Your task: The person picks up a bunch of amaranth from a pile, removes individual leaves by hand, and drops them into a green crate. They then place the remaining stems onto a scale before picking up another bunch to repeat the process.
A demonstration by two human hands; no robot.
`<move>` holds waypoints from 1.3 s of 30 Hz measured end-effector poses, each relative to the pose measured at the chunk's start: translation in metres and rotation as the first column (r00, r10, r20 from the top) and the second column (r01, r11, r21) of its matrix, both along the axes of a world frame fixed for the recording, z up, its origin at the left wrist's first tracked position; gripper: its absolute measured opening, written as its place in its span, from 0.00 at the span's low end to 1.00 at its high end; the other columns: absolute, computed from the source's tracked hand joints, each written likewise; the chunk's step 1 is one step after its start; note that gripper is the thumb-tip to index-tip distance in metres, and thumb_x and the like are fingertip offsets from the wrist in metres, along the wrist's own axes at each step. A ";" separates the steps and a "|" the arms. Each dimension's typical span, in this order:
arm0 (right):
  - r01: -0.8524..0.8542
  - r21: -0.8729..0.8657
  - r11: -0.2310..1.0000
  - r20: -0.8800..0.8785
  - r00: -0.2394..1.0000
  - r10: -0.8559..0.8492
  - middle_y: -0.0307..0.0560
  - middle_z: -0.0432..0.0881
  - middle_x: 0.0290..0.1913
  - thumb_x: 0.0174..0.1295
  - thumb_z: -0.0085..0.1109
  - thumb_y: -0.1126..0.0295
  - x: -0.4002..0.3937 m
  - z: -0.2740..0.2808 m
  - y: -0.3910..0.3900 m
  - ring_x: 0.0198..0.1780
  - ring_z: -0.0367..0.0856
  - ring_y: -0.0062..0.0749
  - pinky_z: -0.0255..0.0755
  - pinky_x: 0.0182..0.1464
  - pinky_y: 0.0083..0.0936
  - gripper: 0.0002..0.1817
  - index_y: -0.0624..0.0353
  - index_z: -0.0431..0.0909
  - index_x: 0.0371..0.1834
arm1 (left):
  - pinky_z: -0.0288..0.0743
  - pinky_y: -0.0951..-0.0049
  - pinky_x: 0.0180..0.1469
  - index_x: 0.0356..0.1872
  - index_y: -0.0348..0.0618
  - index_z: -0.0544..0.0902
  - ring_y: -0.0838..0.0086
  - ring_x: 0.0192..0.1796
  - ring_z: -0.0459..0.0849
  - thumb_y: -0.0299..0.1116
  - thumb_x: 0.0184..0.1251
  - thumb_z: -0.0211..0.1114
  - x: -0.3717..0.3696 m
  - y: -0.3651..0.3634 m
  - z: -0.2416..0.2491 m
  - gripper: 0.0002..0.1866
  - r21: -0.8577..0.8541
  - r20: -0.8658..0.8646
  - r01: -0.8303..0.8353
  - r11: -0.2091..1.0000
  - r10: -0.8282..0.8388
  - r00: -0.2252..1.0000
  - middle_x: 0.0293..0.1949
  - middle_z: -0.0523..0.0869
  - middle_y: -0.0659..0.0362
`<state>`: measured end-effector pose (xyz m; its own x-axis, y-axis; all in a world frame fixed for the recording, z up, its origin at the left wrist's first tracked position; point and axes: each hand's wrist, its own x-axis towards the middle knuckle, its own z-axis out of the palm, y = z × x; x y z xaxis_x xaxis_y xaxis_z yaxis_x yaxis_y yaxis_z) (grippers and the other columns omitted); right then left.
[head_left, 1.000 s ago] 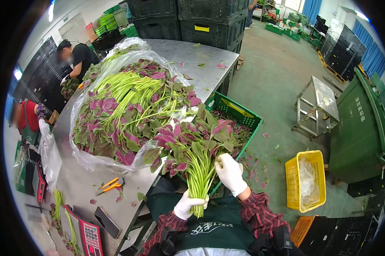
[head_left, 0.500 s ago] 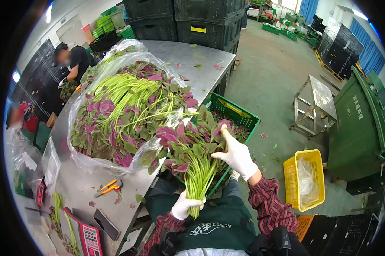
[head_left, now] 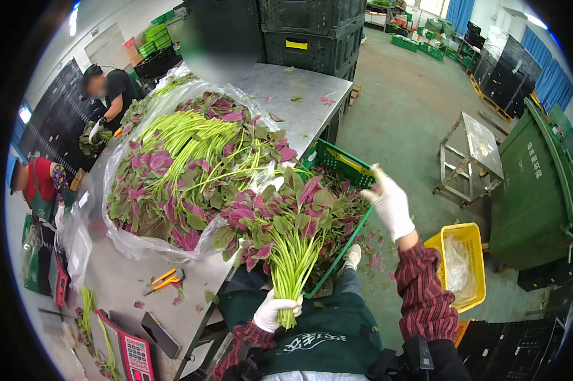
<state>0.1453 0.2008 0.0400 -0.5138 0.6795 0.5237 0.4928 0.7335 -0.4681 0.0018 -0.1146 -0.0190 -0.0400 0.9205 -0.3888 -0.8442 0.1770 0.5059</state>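
Observation:
My left hand (head_left: 272, 310), in a white glove, grips the stem ends of a bunch of red-and-green amaranth (head_left: 286, 225), its leaves fanned out above. My right hand (head_left: 390, 202), also gloved, is raised over the far right rim of the green crate (head_left: 341, 162), away from the bunch; whether it holds a leaf I cannot tell. The crate holds loose leaves and stands beside the steel table (head_left: 286, 86). On the table lies a large heap of amaranth (head_left: 185, 165) in a clear plastic bag.
Orange scissors (head_left: 164, 278), a red scale (head_left: 131, 352) and a dark phone (head_left: 158, 330) lie near the table's front. A yellow basket (head_left: 474, 238) stands on the floor right, a green bin (head_left: 540, 190) beyond. Two other people (head_left: 109, 89) work at the left. Black crates (head_left: 312, 32) stack behind.
My right hand left the bunch's stems, slid up over the leaves and swung out to the right above the crate. My left hand kept hold of the stems.

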 end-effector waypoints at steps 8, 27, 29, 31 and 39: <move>-0.434 0.039 0.900 0.203 0.885 0.418 0.51 0.76 0.35 0.49 0.61 0.68 -0.030 0.006 -0.047 0.36 0.77 0.45 0.73 0.39 0.33 0.21 0.58 0.71 0.48 | 0.70 0.71 0.28 0.44 0.33 0.73 0.71 0.23 0.75 0.20 0.48 0.61 0.002 0.004 0.010 0.18 -0.027 -0.084 0.004 1.000 -0.006 0.996 0.27 0.77 0.52; -0.064 0.221 0.973 0.222 0.975 0.014 0.50 0.77 0.23 0.49 0.51 0.72 -0.020 -0.040 0.034 0.29 0.79 0.46 0.72 0.30 0.37 0.04 0.54 0.77 0.26 | 0.68 0.72 0.28 0.43 0.33 0.73 0.72 0.23 0.74 0.20 0.49 0.58 0.005 0.010 0.022 0.16 -0.063 0.012 -0.013 0.998 0.014 1.000 0.28 0.78 0.53; 0.159 0.088 0.983 0.317 0.931 -0.179 0.50 0.81 0.27 0.54 0.53 0.66 0.003 -0.041 0.067 0.32 0.81 0.44 0.73 0.34 0.37 0.08 0.56 0.79 0.31 | 0.69 0.72 0.28 0.44 0.33 0.73 0.71 0.24 0.75 0.19 0.49 0.58 0.003 -0.006 0.015 0.18 -0.052 0.104 -0.032 0.998 0.037 0.994 0.29 0.78 0.53; 0.162 -0.063 0.985 0.233 0.962 -0.143 0.51 0.81 0.27 0.55 0.53 0.65 0.001 -0.024 0.052 0.31 0.80 0.46 0.73 0.36 0.36 0.09 0.57 0.79 0.34 | 0.68 0.73 0.29 0.46 0.33 0.72 0.72 0.24 0.74 0.20 0.49 0.58 0.002 -0.011 0.011 0.18 -0.029 0.165 -0.051 0.998 0.055 0.985 0.29 0.77 0.52; -0.333 -0.237 0.913 -0.011 0.940 0.341 0.53 0.81 0.34 0.58 0.58 0.69 -0.035 0.005 -0.026 0.30 0.80 0.36 0.73 0.36 0.25 0.15 0.61 0.77 0.48 | 0.67 0.73 0.29 0.48 0.34 0.71 0.73 0.24 0.72 0.21 0.49 0.58 -0.004 -0.003 0.014 0.21 0.021 0.197 -0.030 0.999 0.025 0.980 0.29 0.76 0.53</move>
